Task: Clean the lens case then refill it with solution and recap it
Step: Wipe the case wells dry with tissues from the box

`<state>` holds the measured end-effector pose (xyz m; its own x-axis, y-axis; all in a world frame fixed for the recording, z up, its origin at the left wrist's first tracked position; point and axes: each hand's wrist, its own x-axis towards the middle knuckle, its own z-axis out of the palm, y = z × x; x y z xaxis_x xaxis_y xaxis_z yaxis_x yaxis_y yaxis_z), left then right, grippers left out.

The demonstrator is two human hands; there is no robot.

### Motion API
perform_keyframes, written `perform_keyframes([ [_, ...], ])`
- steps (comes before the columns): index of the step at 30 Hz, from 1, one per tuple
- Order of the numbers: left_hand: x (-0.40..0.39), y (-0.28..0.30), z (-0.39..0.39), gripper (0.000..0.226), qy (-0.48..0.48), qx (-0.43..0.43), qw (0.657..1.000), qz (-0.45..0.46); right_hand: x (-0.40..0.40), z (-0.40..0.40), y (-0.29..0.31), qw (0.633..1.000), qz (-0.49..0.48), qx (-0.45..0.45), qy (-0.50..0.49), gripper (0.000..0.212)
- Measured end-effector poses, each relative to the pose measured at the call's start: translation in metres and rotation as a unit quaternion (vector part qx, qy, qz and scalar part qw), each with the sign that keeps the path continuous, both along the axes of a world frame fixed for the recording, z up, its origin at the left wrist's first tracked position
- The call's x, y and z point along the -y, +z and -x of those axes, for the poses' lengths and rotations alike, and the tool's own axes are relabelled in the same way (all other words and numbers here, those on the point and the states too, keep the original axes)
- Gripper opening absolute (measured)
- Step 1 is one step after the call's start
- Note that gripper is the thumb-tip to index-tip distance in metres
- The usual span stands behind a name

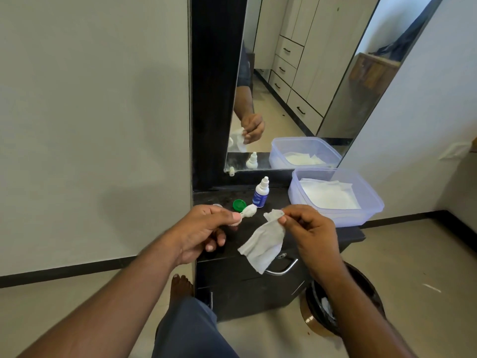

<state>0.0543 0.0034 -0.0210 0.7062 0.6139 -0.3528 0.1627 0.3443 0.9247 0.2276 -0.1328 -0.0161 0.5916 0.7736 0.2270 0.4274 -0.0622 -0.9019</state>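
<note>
Left hand (204, 228) pinches lens case (246, 212) above counter edge (356, 235).

Your lens case (247, 212) is white, its loose cap (239, 204) bright green. The solution bottle (261, 193) is white with a blue label. Your tissue (263, 245) is plain white against the black table (346, 232).

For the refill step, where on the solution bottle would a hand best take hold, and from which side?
Grip the solution bottle round its blue body, below the narrow white cap. It stands upright behind the hands, with the plastic container to its right, so coming from the front looks clearest.
</note>
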Motion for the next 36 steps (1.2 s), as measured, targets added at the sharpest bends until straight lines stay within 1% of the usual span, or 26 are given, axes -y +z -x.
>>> perform_keyframes([
  [2,0.001,0.003,-0.005,0.027,-0.03,0.021,0.999,0.04,-0.009,0.005,-0.007,0.998,-0.057,0.002,-0.001,0.02],
  [4,0.001,0.004,-0.009,0.023,-0.055,0.041,0.995,0.067,-0.018,0.013,-0.011,0.996,-0.089,-0.016,-0.006,0.025],
  [8,-0.002,0.001,-0.012,0.028,-0.096,0.043,0.989,0.1,-0.03,0.024,-0.025,0.992,-0.111,-0.039,-0.035,0.023],
  [12,-0.001,-0.002,-0.013,0.033,-0.111,0.018,0.99,0.082,-0.033,0.027,-0.035,0.993,-0.112,-0.04,-0.017,0.023],
  [15,-0.001,-0.005,-0.012,0.031,-0.096,0.021,0.991,0.086,-0.033,0.029,-0.036,0.993,-0.119,0.013,0.005,0.021],
  [18,-0.001,-0.006,-0.01,0.026,-0.087,0.033,0.991,0.091,-0.032,0.032,-0.036,0.984,-0.142,0.106,0.03,0.017],
  [20,0.0,-0.006,-0.009,0.031,-0.093,0.035,0.992,0.081,-0.033,0.034,-0.038,0.973,-0.149,0.169,0.043,0.017],
  [21,0.0,-0.006,-0.009,0.033,-0.095,0.037,0.992,0.075,-0.034,0.035,-0.04,0.972,-0.148,0.176,0.041,0.017],
  [22,0.0,-0.007,-0.009,0.032,-0.093,0.04,0.992,0.072,-0.036,0.035,-0.042,0.976,-0.146,0.157,0.033,0.017],
  [25,-0.001,-0.008,-0.009,0.029,-0.082,0.045,0.992,0.08,-0.039,0.04,-0.042,0.99,-0.144,0.008,-0.008,0.019],
  [26,-0.001,-0.009,-0.009,0.028,-0.078,0.048,0.992,0.086,-0.04,0.041,-0.042,0.989,-0.144,-0.015,-0.017,0.021],
  [28,-0.004,-0.011,-0.008,0.025,-0.073,0.057,0.99,0.106,-0.039,0.041,-0.042,0.989,-0.149,0.016,-0.019,0.02],
  [31,-0.009,-0.009,-0.005,0.026,-0.089,0.065,0.985,0.135,-0.036,0.042,-0.043,0.981,-0.156,0.114,0.014,0.016],
  [32,-0.01,-0.009,-0.004,0.026,-0.101,0.064,0.983,0.14,-0.037,0.04,-0.043,0.981,-0.154,0.117,0.017,0.017],
  [35,-0.014,-0.009,-0.005,0.026,-0.138,0.058,0.977,0.153,-0.035,0.038,-0.037,0.99,-0.137,0.039,-0.001,0.029],
  [36,-0.016,-0.01,-0.005,0.026,-0.149,0.057,0.974,0.16,-0.034,0.038,-0.036,0.99,-0.14,0.033,-0.002,0.03],
])
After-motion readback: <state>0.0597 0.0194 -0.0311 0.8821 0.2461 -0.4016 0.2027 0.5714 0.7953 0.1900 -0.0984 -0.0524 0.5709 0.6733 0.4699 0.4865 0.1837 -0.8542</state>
